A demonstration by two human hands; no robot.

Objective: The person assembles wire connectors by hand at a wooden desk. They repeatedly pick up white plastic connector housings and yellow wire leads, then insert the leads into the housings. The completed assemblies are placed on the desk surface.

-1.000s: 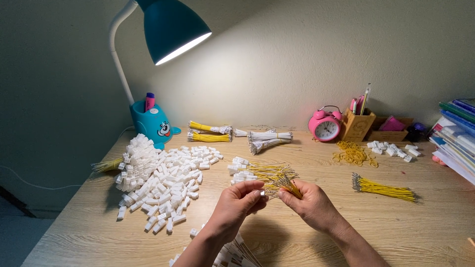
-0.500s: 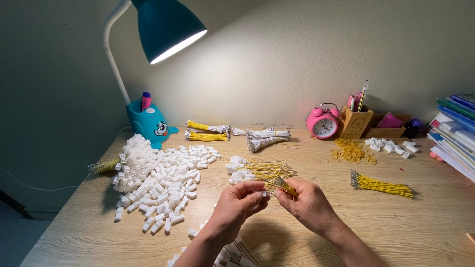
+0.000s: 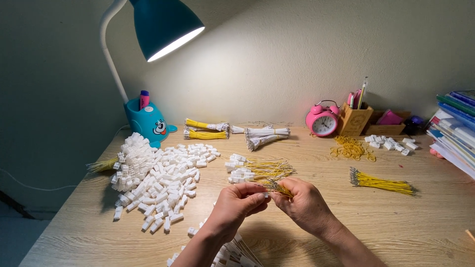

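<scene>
Left hand [image 3: 241, 202] and right hand [image 3: 303, 204] pinch thin yellow wires [image 3: 278, 188] together.

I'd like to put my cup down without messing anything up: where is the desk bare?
Bare wood lies right of the right hand, below the loose yellow wire bundle, and along the front left edge below the white connector pile. The back row is crowded from the lamp base to the pink alarm clock and book stack.

Single head-worn view, looking down and forward, close over wooden desk [image 3: 420, 217], facing wall [image 3: 297, 59]
</scene>
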